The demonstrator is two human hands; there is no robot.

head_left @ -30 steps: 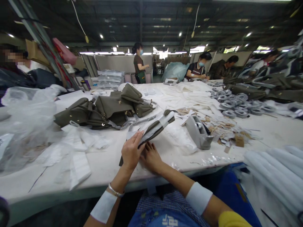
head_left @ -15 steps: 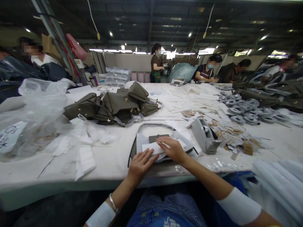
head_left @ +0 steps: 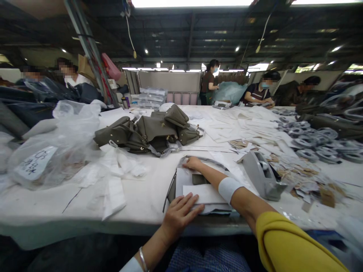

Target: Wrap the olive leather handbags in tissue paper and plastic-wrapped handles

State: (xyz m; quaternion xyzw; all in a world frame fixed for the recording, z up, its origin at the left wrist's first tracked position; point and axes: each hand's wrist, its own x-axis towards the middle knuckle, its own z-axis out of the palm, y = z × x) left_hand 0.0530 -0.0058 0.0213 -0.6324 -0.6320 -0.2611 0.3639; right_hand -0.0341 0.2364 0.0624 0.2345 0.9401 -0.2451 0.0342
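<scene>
In front of me a bag lies on the table, partly covered by pale wrapping, with a wrapped handle loop at its far side. My left hand rests flat on the near left part of the bag, fingers spread over a folded white sheet. Reaching over the bag, my right hand is at the far left of the handle loop, its fingers bent together; what they hold, if anything, is too small to tell. A small dark green piece lies between the hands.
Olive bags are heaped behind, left of centre. A clear plastic bag and white strips lie left. To the right stand a grey tape dispenser, scattered tags and wrapped rings. Several people sit or stand beyond.
My right hand has moved off the white sheet to the far side of the bag, at the handle loop. My left hand stays on the sheet. The view has shifted, moving the scene rightward.
</scene>
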